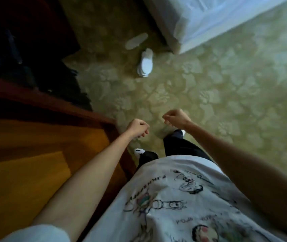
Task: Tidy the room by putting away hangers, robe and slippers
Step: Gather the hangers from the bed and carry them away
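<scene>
Head view looks down on two white slippers lying on a patterned olive carpet [209,88], close to the corner of a bed [200,23] draped in a pale, smooth sheet. One slipper [145,64] sits upright, soft and rounded, its long axis running nearly straight away from the person with the open heel end nearer. The other slipper [136,41] lies flipped, showing a flat oval sole, its long axis slanting up toward the right; the two lie near each other but apart. Both are well ahead of the hands. The left hand [138,127] hangs over the carpet's edge by a dark reddish wooden furniture frame [52,100], fingers curled loosely inward, gripping nothing. The right hand [175,118] is raised slightly further forward, wrist bent, fingers likewise curled in with nothing between them. Both forearms are bare and reach forward from a white printed T-shirt [174,206] above dark trousers [183,145].
</scene>
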Tool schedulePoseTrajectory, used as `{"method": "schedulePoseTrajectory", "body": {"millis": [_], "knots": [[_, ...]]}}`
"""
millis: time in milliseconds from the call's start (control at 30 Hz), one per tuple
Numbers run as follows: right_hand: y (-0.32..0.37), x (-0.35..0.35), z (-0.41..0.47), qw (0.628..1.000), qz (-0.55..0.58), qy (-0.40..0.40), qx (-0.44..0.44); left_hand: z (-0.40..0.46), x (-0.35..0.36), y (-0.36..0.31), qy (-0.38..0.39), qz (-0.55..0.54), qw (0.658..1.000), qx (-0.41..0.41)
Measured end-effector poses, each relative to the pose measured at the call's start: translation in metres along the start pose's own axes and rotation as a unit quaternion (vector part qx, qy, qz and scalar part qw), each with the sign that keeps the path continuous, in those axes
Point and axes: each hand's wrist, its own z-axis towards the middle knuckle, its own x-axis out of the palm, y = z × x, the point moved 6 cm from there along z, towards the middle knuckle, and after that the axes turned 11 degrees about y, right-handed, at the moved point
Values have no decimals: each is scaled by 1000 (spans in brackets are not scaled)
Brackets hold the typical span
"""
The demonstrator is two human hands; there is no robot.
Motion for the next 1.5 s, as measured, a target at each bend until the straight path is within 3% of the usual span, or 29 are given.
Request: {"method": "schedulePoseTrajectory", "body": {"millis": [167,367,600,867,1067,1233,1500], "knots": [[-137,-79,-30,985,124,-65,100,60,78,-105,72,121,990,3],[-268,-158,-78,942,251,-136,178,119,171,-251,129,252,958,43],[-336,-241,-101,895,361,-194,178,161,232,-380,138,308,937,87],[-313,-447,-59,921,317,-217,68,231,257,-481,113,296,948,36],[-320,-646,-36,938,264,-223,21,307,312,-609,99,254,962,14],[-367,-773,-53,952,220,-209,44,334,379,-744,112,238,964,44],[-500,-937,-75,937,219,-213,171,396,495,-953,186,219,954,81]]}}
